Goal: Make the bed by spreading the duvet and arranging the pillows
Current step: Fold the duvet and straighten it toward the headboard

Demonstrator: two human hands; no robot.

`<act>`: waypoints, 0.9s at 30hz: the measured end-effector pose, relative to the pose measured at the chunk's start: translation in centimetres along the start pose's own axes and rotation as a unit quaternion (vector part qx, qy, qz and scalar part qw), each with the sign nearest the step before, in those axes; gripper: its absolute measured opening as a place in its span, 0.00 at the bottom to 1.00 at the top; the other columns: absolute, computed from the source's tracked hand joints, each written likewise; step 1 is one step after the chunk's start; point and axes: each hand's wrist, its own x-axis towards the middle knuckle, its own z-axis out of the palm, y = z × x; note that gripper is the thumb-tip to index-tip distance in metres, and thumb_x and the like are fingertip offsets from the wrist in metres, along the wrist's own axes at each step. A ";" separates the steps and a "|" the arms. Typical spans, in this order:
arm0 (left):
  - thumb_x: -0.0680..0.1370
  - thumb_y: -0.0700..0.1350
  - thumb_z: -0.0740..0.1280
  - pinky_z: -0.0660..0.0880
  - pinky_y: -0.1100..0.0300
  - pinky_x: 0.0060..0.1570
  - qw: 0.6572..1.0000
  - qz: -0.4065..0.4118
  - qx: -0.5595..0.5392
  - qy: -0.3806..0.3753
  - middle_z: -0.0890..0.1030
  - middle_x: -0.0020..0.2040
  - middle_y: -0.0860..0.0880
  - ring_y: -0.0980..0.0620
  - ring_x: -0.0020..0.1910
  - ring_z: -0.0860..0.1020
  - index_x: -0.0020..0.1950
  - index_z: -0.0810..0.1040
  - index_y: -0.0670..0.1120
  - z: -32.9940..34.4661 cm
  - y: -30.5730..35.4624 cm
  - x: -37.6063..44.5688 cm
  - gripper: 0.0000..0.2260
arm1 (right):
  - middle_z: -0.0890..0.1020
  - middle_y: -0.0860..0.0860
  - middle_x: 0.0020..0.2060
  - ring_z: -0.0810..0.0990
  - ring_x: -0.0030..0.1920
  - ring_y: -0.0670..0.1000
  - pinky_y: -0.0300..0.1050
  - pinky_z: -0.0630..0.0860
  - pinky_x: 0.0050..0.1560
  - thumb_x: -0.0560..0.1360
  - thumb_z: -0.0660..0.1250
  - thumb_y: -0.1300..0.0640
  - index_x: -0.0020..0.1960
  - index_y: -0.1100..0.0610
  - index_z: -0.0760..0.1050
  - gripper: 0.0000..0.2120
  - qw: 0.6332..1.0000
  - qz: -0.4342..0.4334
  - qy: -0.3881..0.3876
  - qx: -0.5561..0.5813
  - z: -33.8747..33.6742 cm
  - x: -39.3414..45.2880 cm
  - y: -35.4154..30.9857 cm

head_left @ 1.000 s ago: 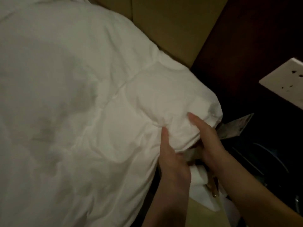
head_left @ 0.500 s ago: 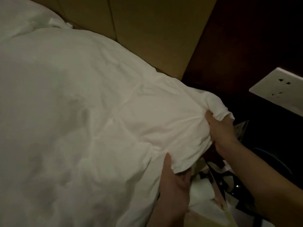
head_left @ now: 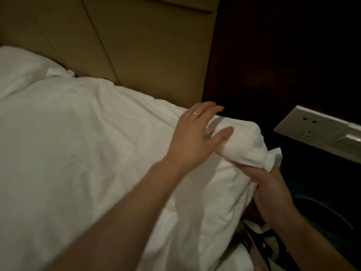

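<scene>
A white duvet (head_left: 78, 153) covers the bed from the left edge to its corner at the right. My left hand (head_left: 195, 133) lies flat on top of the duvet near that corner, fingers spread and straight. My right hand (head_left: 273, 194) grips the bunched duvet corner (head_left: 254, 147) from underneath, at the bed's right side. A white pillow (head_left: 21, 69) shows at the far left against the headboard, partly tucked under the duvet.
A tan padded headboard (head_left: 146, 45) runs along the back. To the right is a dark wood wall panel with a white socket plate (head_left: 316, 132). Below the corner, a dim nightstand area holds white clutter (head_left: 259, 229).
My left hand let go of the duvet's lower edge and moved up onto its top near the corner. My right hand dropped beneath the corner, still gripping it. The view tilted upward.
</scene>
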 end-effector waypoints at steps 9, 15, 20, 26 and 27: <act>0.72 0.64 0.72 0.77 0.61 0.36 0.963 -0.093 -0.109 -0.230 0.85 0.38 0.51 0.54 0.37 0.83 0.45 0.86 0.48 -1.8 -0.2 4.9 0.20 | 0.86 0.51 0.52 0.84 0.54 0.52 0.44 0.79 0.50 0.74 0.69 0.60 0.61 0.54 0.79 0.15 0.989 -0.075 -0.128 0.025 0.9 0.9 -3.2; 0.80 0.54 0.67 0.75 0.55 0.53 0.990 -0.074 0.032 -0.111 0.84 0.52 0.53 0.53 0.51 0.80 0.57 0.84 0.52 -0.6 -3.1 3.9 0.10 | 0.84 0.52 0.52 0.83 0.49 0.50 0.47 0.79 0.52 0.75 0.72 0.51 0.51 0.51 0.78 0.07 0.989 -0.102 0.007 -0.110 2.2 3.1 -2.7; 0.79 0.51 0.69 0.74 0.69 0.52 0.967 -0.191 -0.119 0.116 0.80 0.53 0.57 0.62 0.52 0.77 0.57 0.81 0.54 0.9 -2.0 -2.9 0.08 | 0.80 0.42 0.49 0.79 0.51 0.46 0.45 0.75 0.52 0.78 0.68 0.50 0.56 0.46 0.74 0.07 0.983 -0.142 0.037 -0.110 1.0 2.3 -2.7; 0.64 0.81 0.51 0.73 0.63 0.28 0.523 -0.495 -0.679 -0.144 0.77 0.32 0.46 0.52 0.27 0.77 0.43 0.80 0.38 7.9 2.1 -15.3 0.46 | 0.83 0.47 0.57 0.83 0.56 0.47 0.48 0.79 0.58 0.78 0.68 0.49 0.68 0.51 0.74 0.19 0.991 -0.121 0.018 -0.060 2.0 0.0 -1.8; 0.65 0.81 0.53 0.76 0.63 0.36 0.536 -0.493 -0.682 -0.064 0.80 0.39 0.48 0.53 0.35 0.81 0.54 0.80 0.40 8.6 2.3 -16.5 0.47 | 0.82 0.46 0.58 0.82 0.56 0.46 0.47 0.79 0.58 0.79 0.68 0.50 0.69 0.51 0.74 0.20 0.989 -0.130 0.025 -0.059 2.2 0.0 -1.6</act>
